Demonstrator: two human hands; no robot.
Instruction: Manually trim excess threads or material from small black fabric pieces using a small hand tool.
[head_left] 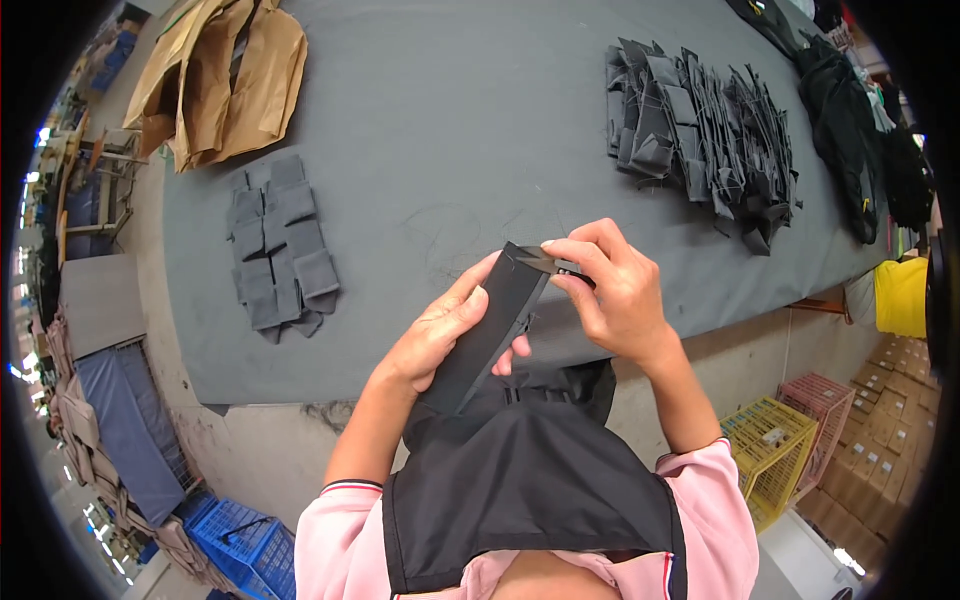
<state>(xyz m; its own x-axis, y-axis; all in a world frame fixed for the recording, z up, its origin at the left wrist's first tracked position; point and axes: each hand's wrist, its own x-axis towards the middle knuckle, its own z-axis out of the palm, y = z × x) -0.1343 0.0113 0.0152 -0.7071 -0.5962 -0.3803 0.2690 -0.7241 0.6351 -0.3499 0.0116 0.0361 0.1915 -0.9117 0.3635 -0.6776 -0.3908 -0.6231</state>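
Observation:
My left hand grips a long, folded strip of black fabric, the thumb on top and the other fingers beneath. The strip slants upward to the right, just above the near edge of the table. In my right hand is a pair of thread snips, pinched between thumb and fingers. Their blades lie against the strip's upper corner. Loose threads hang along the strip's right side.
A grey-covered table spreads ahead. Small dark fabric pieces lie in rows at left; a larger pile of fabric pieces is at far right. A brown paper bag stands far left. Blue and yellow crates flank me.

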